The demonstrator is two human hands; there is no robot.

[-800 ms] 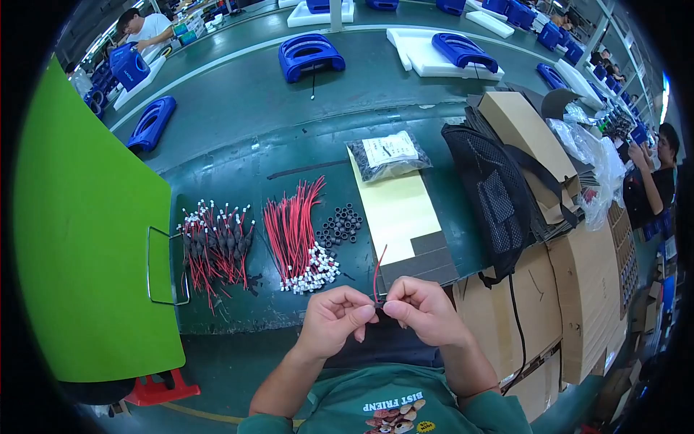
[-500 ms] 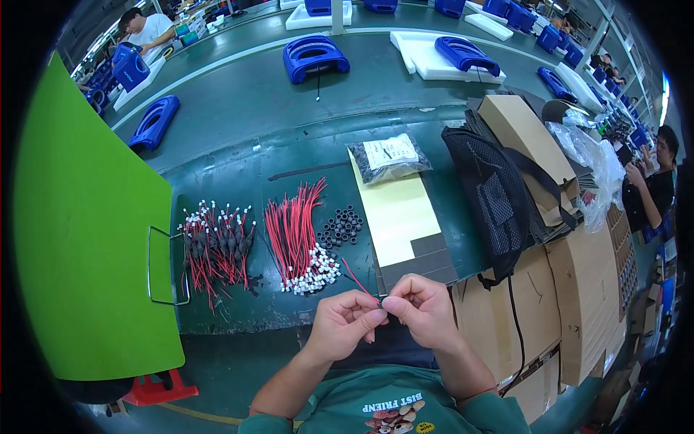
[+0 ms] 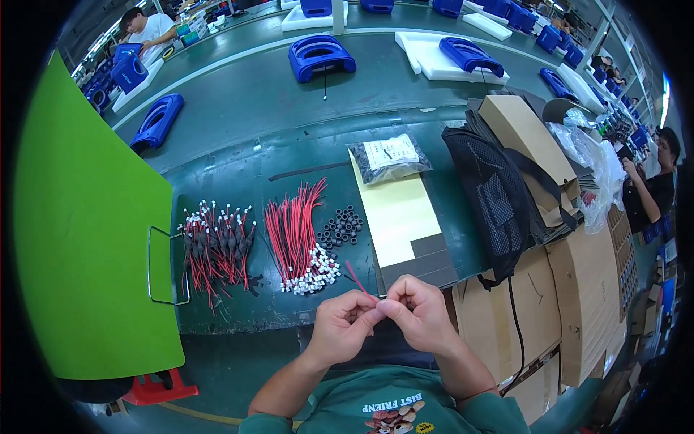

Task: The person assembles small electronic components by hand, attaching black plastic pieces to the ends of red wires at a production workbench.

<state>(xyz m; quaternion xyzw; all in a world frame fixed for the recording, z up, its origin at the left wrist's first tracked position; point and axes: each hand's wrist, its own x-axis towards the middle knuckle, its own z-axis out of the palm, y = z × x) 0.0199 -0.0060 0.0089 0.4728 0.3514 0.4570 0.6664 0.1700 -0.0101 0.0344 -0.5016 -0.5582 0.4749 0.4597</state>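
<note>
Flat dark-green table (image 3: 238, 173): spreads before you.
Red wire bundle with white plastic connectors (image 3: 293, 228): left, on the table.
Your left hand (image 3: 338, 325): clamped on a thin red wire (image 3: 353, 272).
Your right hand (image 3: 418, 311): pinching its near end too.
Wire: slants far-left from your fingertips.

A dark green table (image 3: 307, 153) with a scuffed top carries everything here. Toward its left lies a heap of red and black wires (image 3: 217, 249) with dark bulges and small white plugs. Right of that lie straighter red wires (image 3: 295, 224), their white plugs toward the near edge. Beside them small black rings (image 3: 341, 228) are scattered. Further right lies a dark grey board (image 3: 423, 269), partly covered by pale yellow paper.
</note>
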